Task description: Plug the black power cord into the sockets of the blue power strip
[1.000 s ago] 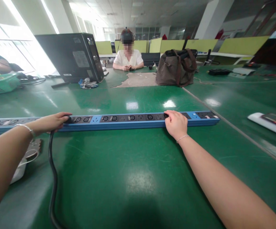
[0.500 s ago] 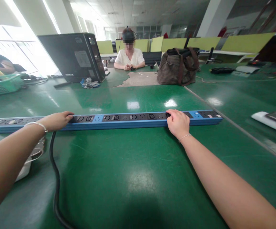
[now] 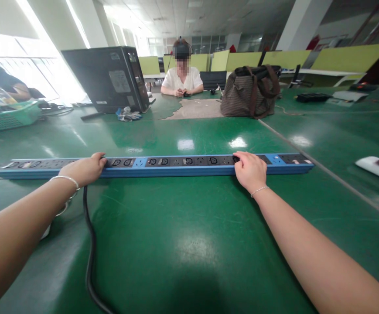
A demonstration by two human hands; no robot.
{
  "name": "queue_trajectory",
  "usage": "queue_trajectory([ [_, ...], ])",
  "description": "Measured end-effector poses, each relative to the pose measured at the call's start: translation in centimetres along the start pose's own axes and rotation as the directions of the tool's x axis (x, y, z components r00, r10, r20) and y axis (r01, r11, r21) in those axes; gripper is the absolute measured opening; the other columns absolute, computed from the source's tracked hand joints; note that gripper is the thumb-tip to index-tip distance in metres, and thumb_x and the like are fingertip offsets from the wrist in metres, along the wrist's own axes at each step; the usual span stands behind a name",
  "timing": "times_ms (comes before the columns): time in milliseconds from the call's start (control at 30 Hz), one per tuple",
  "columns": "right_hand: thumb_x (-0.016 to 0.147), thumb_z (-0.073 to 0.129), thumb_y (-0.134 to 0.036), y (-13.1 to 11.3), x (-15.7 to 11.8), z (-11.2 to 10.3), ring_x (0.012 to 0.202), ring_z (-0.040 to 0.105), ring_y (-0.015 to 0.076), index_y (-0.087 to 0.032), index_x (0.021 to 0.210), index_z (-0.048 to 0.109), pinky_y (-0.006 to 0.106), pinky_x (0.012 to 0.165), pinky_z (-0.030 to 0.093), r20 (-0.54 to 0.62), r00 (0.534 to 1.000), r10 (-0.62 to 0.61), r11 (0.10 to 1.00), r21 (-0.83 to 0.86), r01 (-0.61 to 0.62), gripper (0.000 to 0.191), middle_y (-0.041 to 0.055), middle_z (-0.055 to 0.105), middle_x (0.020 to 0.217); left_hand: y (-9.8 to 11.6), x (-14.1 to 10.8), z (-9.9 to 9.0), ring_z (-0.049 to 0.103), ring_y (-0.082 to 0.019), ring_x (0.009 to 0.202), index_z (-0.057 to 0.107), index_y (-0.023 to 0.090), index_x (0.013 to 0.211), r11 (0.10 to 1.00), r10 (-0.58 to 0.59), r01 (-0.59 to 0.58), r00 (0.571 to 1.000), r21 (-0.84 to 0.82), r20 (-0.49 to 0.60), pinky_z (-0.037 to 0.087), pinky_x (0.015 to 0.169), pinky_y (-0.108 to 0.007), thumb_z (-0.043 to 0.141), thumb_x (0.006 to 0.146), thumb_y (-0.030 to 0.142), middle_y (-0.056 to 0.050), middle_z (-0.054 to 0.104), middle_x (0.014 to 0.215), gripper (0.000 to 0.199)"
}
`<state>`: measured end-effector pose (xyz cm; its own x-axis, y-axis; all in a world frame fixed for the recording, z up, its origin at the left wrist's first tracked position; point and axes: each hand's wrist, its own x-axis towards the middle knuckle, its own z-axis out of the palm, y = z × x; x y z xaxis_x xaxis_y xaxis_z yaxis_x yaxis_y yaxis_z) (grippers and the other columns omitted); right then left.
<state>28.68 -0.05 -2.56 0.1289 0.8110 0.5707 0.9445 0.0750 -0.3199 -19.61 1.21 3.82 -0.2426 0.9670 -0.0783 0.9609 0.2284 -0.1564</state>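
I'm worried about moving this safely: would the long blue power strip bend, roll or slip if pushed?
The power strip is probably stiff, since its long housing runs straight. It seems unlikely to roll, given its flat front side. It may slide fairly easily, as the green tabletop looks smooth and glossy.

Wearer's own body, noted from my end of the feed. Left hand (image 3: 86,170) ungloved; worn just behind it, a pale silvery bracelet (image 3: 69,176), a smooth rounded loop, the bolder of the two I see. Right hand (image 3: 250,170) ungloved as well; behind that, a thin bracelet (image 3: 259,190), also silvery, fine as a chain, faintly beaded along its line. Left forearm (image 3: 22,226) and right forearm (image 3: 310,244) bare right out to my picture's edge. Finer bracelet detail too small to make out.
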Motion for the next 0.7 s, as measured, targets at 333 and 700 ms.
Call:
queue_trajectory([
  [333,0.080,0.040,-0.019,-0.1,0.0,-0.1,0.112,0.056,0.0249,-0.021,0.106,0.069,0.043,0.097,0.037,0.006,1.000,-0.004,1.000,-0.031,0.004,0.039,0.0050,0.068,0.116,2.6,-2.7,-0.5,0.060,-0.038,0.108,0.040,0.006,0.128,0.977,-0.203,0.196,0.976,-0.089,-0.081,0.043,0.088,-0.049,0.018,0.091,0.049,-0.029,0.062,0.114,0.061],
  [700,0.078,0.038,-0.020,0.2,0.1,0.1,0.108,0.058,0.0252,-0.021,0.103,0.070,0.042,0.094,0.038,-0.026,0.999,-0.021,0.999,-0.031,0.021,0.040,0.0055,0.069,0.113,3.9,-2.5,-1.3,0.055,-0.038,0.116,0.047,0.007,0.120,0.940,-0.303,0.289,0.952,-0.184,-0.053,0.041,0.091,-0.051,0.021,0.091,0.046,-0.029,0.056,0.125,0.055],
])
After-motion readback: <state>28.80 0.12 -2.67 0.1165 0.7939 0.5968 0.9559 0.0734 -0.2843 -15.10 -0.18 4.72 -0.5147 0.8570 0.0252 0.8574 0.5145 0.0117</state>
